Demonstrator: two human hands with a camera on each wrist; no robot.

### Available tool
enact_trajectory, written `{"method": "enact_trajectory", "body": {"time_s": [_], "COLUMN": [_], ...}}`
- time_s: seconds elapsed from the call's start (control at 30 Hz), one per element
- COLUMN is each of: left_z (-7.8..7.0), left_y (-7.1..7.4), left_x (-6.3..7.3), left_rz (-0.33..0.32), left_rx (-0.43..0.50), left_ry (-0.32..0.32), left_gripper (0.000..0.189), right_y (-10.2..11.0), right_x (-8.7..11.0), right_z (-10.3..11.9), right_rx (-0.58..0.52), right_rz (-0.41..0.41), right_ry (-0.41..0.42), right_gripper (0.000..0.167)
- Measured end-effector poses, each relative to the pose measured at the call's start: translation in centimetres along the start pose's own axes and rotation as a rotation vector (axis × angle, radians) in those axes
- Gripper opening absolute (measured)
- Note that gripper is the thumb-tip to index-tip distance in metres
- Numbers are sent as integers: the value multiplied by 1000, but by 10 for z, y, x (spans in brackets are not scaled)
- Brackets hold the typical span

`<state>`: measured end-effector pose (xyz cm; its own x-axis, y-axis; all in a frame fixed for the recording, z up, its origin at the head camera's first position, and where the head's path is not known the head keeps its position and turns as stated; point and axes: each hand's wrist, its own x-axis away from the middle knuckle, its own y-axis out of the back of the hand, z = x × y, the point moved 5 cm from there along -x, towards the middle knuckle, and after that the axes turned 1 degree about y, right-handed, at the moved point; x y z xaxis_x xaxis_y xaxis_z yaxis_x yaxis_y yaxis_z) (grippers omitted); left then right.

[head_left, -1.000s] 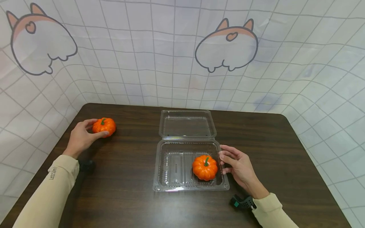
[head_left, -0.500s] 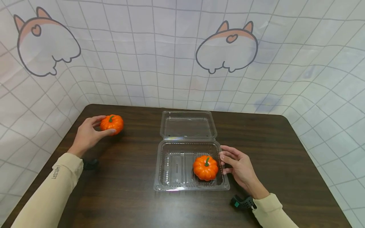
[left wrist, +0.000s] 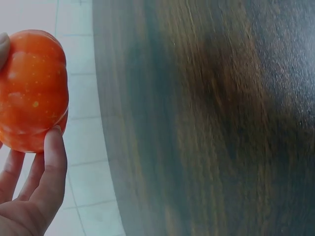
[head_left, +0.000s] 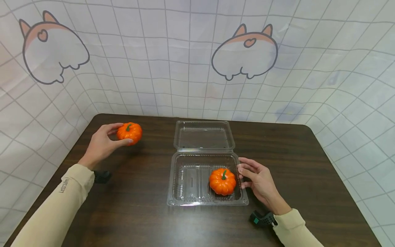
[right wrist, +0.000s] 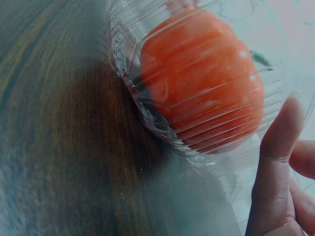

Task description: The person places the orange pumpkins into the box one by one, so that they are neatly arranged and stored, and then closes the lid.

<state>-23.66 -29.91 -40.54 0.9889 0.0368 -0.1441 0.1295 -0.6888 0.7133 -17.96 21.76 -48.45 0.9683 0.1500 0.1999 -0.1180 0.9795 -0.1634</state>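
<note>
Left hand (head_left: 102,142): grip spread about one pumpkin wide, thumb on near side, fingers on far side; has hold of the held pumpkin
Held pumpkin (head_left: 131,133): orange, green stem up, near table's far left corner; appears raised off the surface
Right hand (head_left: 259,181): at box's right rim, between box and table's right edge; fingers loosely bent, thumb near index; can't tell if grip pinches rim or just touches
Clear box (head_left: 191,203): ribbed plastic, mid-table, hinge running parallel to far edge
Lid (head_left: 203,137): folded back flat, reaching close to table's far edge
Boxed pumpkin (head_left: 222,181): orange, green stem up, right part of box, toward table's right edge; seen through the wall in right wrist view
Table (head_left: 139,206): dark wood grain, rounded far corners
Wrists: black band on each, pale sleeves
Backdrop (head_left: 148,51): white grid cloth beyond far edge, two cartoon animal rears
</note>
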Motion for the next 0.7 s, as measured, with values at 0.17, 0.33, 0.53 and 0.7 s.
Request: {"method": "enact_trajectory", "body": {"time_s": [0.17, 0.33, 0.53, 0.7], "left_z": [-8, -16, -33, -43], "left_y": [-3, -6, -13, -21], "left_x": [1, 3, 7, 8], "left_rz": [12, 24, 58, 87], "left_rx": [20, 24, -2, 11], "left_ry": [-28, -43, -85, -114], "left_gripper": [82, 81, 78, 77], "right_y": [-1, -1, -1, -2], "right_x": [1, 1, 1, 1], "right_z": [0, 1, 1, 2], "right_rx": [-5, -3, -1, 1], "right_rz": [2, 0, -3, -2], "right_ry": [-3, -10, -13, -10], "right_gripper": [50, 51, 53, 53]}}
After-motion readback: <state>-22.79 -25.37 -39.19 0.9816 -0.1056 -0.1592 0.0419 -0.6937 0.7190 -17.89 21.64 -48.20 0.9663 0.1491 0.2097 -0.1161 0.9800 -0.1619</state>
